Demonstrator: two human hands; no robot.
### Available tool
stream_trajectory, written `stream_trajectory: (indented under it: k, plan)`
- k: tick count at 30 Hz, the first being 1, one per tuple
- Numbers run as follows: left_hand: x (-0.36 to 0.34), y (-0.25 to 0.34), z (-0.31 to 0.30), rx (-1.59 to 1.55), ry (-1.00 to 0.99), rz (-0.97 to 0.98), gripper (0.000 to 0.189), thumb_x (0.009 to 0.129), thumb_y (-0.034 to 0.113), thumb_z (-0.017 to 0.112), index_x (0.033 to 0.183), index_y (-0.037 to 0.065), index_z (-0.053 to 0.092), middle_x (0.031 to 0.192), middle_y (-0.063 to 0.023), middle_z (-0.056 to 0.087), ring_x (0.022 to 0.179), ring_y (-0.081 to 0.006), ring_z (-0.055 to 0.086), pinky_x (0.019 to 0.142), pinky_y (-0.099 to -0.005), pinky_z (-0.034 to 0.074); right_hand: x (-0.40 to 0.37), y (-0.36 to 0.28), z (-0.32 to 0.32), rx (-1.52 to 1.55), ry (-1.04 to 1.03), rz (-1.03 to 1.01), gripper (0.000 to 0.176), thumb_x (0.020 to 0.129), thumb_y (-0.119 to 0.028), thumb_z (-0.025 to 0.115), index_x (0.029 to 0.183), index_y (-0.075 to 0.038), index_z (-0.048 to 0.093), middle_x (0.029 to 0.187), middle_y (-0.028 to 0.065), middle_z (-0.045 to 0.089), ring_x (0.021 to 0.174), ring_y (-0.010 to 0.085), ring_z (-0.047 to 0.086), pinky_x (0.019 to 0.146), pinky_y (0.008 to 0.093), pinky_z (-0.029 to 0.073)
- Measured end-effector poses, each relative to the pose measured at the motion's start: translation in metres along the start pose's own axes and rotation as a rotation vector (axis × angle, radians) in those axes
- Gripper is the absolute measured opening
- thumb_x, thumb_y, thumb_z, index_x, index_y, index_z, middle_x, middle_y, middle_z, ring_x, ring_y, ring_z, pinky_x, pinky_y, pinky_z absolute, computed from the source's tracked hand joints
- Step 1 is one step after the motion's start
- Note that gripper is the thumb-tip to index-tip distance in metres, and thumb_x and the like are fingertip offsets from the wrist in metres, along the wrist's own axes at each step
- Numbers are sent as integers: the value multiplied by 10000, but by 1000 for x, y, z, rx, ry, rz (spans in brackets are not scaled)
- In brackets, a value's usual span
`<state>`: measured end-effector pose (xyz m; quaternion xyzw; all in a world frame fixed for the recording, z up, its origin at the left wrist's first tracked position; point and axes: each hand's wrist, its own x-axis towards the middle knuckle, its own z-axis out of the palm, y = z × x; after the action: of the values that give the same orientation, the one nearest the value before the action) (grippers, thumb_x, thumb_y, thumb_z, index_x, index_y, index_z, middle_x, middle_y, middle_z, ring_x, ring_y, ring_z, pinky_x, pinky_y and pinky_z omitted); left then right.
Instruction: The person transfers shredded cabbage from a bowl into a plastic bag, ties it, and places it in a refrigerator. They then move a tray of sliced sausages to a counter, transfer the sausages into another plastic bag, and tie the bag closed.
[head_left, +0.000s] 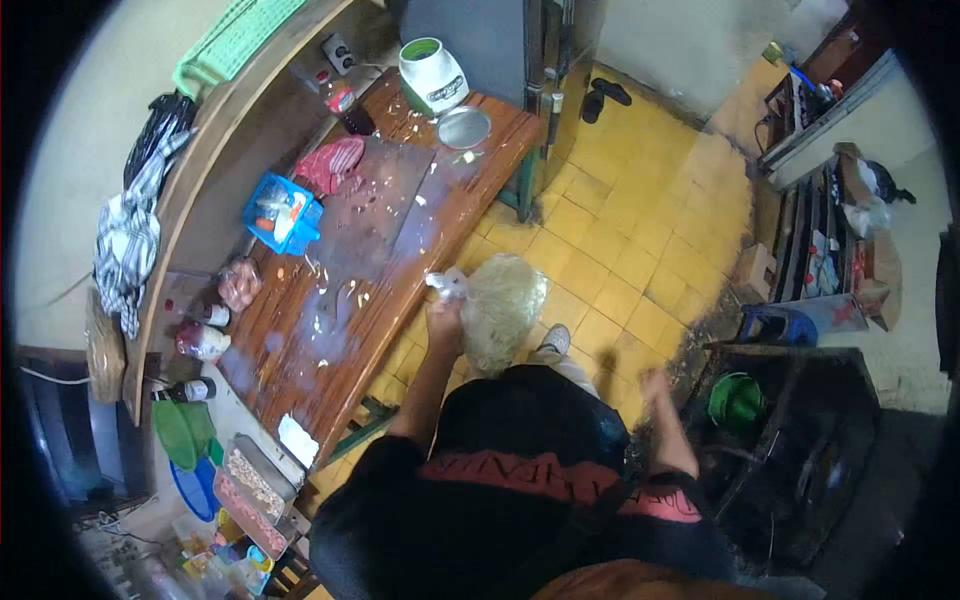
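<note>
the left hand (445, 325) is closed around the gathered white top of a clear bag (503, 312), which is full of something pale and greenish. the bag hangs just beyond the long front edge of the desk (400, 295), over the yellow tiled floor (620, 270). the right hand (655, 386) is well apart from the desk, out on the other side of the body, with its fingers curled in; i cannot tell how tightly it is closed or if it has hold of anything. on the desk, a dark flat sheet (375, 205) covers part of the middle, with pale scraps scattered over it and the wood around it. a blue basket (284, 214) and a pinkish-red cloth (331, 166) are along its wall side. near the far end of the desk are 1 white container (434, 78) with a green inside, 1 round metallic disc (463, 128) and 1 bottle (346, 106) of dark liquid. a bag of round reddish things (240, 283) is by the back edge, and a white piece (298, 440) lies at the near end. a green bucket (737, 400) is to the right of the right hand.
</note>
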<state>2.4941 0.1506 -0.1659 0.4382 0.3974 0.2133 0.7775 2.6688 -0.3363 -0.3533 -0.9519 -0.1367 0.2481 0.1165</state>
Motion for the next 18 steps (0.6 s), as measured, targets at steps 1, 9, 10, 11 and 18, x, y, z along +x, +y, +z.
stream_trajectory:
  k: [1, 9, 10, 11, 18]
  plan:
    - [7, -1, 7, -127, -24, 22, 250, 900, 133, 528, 1094, -15, 580, 987, -106, 626, 827, -215, 629, 731, -363, 535, 61, -19, -33, 25, 53, -106, 346, 839, -276, 582, 1027, 15, 595, 829, 228, 642, 803, 387, 625, 700, 444, 494]
    - [44, 18, 63, -494, 73, -54, 379, 961, 195, 416, 1277, -10, 454, 1207, -180, 570, 1074, -319, 581, 921, -480, 479, 274, -317, -262, 13, 133, -669, 510, 852, -226, 587, 1279, 25, 465, 1265, 233, 523, 1195, 351, 485, 1018, 388, 387]
    - [54, 13, 65, -549, 110, -75, 388, 936, 156, 399, 1282, -11, 460, 1188, -154, 580, 1049, -295, 594, 921, -456, 488, 290, -341, -266, -34, 159, -748, 534, 851, -221, 587, 1306, 17, 441, 1300, 224, 500, 1232, 340, 455, 1048, 377, 362]
    - [66, 4, 65, -578, 132, -75, 387, 939, 166, 408, 1279, -10, 462, 1181, -155, 584, 1049, -296, 594, 923, -454, 486, 309, -362, -269, -41, 130, -781, 534, 851, -221, 587, 1306, 17, 441, 1300, 224, 500, 1232, 340, 455, 1048, 377, 362]
    - [127, 2, 102, -890, -130, -31, 409, 948, 242, 442, 1273, -7, 452, 1163, -169, 597, 1054, -320, 591, 934, -465, 479, 393, -453, -281, -279, -50, -873, 700, 825, -268, 622, 1397, -20, 306, 1474, 219, 251, 1306, 380, 349, 1069, 412, 331]
